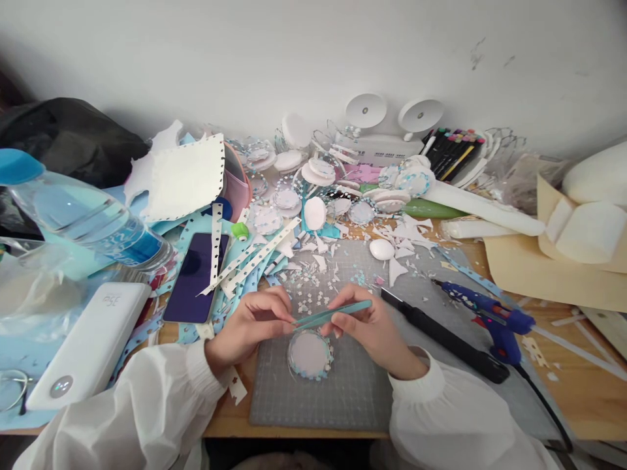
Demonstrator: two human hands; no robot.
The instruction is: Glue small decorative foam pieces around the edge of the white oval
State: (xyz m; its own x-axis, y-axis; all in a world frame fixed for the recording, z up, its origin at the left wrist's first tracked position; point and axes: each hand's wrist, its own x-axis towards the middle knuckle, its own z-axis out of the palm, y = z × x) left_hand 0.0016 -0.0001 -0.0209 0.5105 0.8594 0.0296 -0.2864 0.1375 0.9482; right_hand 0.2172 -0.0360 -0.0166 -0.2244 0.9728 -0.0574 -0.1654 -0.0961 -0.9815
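- Pale plain wall (220, 59) rises behind a crowded wooden table (230, 421), where a grey gridded cutting mat (274, 405) lies in front of the seated person.
- On the mat, just below both hands, sits a flat white round disc (309, 354) with tiny blue and white pieces along its rim.
- From where I stand, the right and lower rim looks well covered; the left stretch seems barer, and fingers partly hide the top. I would judge this disc well along, perhaps not complete.
- The right hand (365, 326) is clamped on slim turquoise tweezers (350, 309), which point left above the disc.
- The left hand (257, 320) has thumb and fingertips drawn in at the tweezers' tips; I cannot tell whether they pinch anything.
- Loose flower-shaped paper bits (313, 303) lie scattered beyond the hands, so material appears to remain.
- Towards the wall, a heap of similar white discs with blue-and-white edging (318, 171) suggests many are done, though one white oval-looking disc (315, 213) seems plain from here.
- Off to the right rest a long black-handled cutter (450, 343) and a blue glue gun (504, 316); neither is in a hand.
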